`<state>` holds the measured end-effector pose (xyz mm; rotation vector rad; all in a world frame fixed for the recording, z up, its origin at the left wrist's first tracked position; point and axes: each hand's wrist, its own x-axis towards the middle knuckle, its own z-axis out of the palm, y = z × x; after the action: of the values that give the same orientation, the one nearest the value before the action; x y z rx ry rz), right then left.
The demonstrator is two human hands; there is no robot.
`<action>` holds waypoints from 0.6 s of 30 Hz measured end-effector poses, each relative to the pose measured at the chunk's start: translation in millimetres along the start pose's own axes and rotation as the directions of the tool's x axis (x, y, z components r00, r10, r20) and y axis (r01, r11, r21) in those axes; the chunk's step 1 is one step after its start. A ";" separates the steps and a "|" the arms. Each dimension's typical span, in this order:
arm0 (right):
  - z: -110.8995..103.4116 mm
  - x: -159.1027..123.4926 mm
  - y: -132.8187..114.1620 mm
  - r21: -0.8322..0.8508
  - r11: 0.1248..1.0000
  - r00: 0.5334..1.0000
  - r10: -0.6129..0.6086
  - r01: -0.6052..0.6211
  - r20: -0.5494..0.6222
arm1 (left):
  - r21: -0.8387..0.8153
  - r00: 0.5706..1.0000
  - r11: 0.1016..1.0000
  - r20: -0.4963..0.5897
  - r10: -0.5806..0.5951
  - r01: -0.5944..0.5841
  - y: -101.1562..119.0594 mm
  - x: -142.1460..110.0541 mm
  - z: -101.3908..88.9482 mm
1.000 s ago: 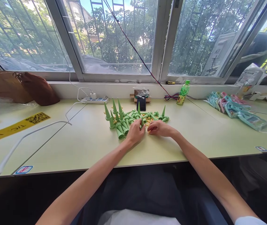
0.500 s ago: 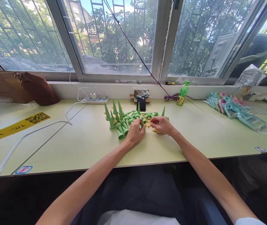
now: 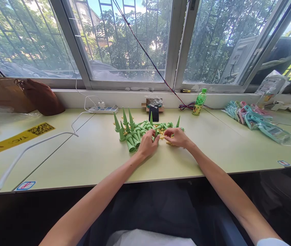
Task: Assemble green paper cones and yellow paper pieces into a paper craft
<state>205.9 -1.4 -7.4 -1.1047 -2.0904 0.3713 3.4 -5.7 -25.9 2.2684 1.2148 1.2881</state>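
Observation:
A heap of green plastic cone-shaped spikes [image 3: 132, 131] lies on the pale green table [image 3: 96, 153], some standing upright, some lying flat, with small yellow pieces [image 3: 163, 136] scattered among them. My left hand [image 3: 147, 145] rests at the heap's near edge, its fingers curled round a green spike. My right hand [image 3: 176, 137] lies just to the right, over the yellow pieces, fingers bent and pinched together near the left hand's fingertips. What they pinch is too small to make out.
A black phone [image 3: 155, 113] leans at the back by the window sill, a green bottle [image 3: 199, 101] to its right, a white power strip [image 3: 103, 109] to its left. Packaged teal and pink items [image 3: 256, 119] lie far right. A brown bag [image 3: 41, 97] and yellow tape [image 3: 14, 140] sit left.
My right hand has moved a little away from me and to the right, onto the yellow pieces, then drawn its fingers toward the left hand. The left hand has stayed in place.

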 end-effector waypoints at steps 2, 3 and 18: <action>0.1 0.0 0.2 0.000 1.000 1.000 0.000 0.000 0.007 | 0.000 1.000 1.000 -0.001 0.006 -0.006 0.1 0.1 0.1; 0.2 0.0 0.0 0.001 1.000 1.000 0.000 0.000 0.009 | -0.003 1.000 1.000 0.000 0.007 -0.007 0.2 0.3 0.2; 3.5 1.0 -1.4 0.046 0.999 0.999 -0.023 0.022 0.034 | -0.036 0.999 0.999 -0.038 0.032 -0.033 -1.0 1.8 1.6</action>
<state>202.2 -1.1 -8.7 -1.0546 -2.1121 0.4273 4.6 -3.4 -26.3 2.2568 1.1613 1.3594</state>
